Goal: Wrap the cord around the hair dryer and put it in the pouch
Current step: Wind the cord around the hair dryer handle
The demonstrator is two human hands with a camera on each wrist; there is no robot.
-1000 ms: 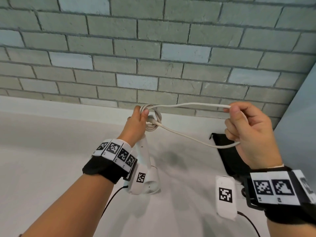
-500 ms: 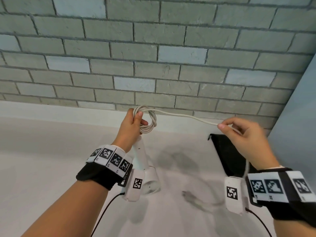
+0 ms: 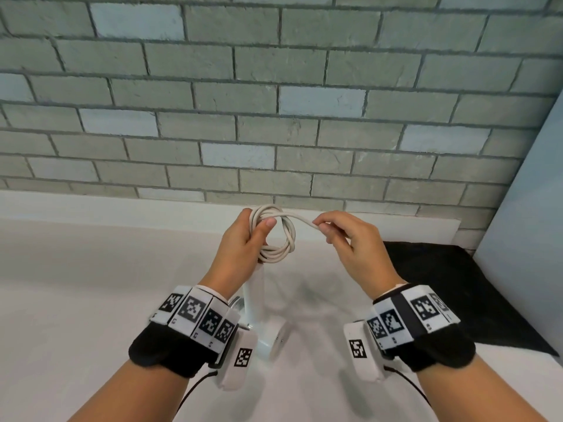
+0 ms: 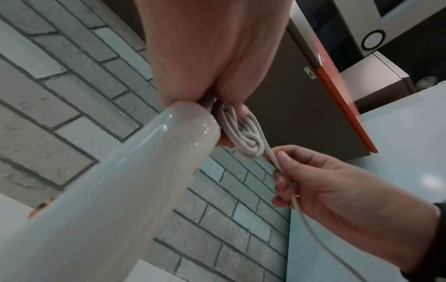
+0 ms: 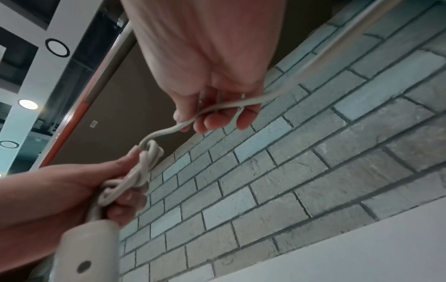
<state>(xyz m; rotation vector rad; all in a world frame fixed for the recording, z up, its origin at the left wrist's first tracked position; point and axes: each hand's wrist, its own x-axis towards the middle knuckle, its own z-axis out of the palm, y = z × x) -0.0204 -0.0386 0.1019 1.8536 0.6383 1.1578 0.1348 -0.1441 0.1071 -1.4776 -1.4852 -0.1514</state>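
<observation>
The left hand (image 3: 240, 242) was closed around a coil of white cord (image 3: 281, 239) at the centre of the head view, thumb pressed across the loops, and the white hair dryer (image 3: 262, 324) hung below that fist with its handle pointing up toward the coil. Just right of it, the right hand (image 3: 350, 242) pinched the free run of cord between thumb and curled fingers (image 5: 217, 120), the strand arching from the coil into that pinch. The black pouch (image 3: 451, 287) lay flat on the white table (image 3: 76, 284) at the right of the frame, under a grey brick wall (image 3: 274, 102).
</observation>
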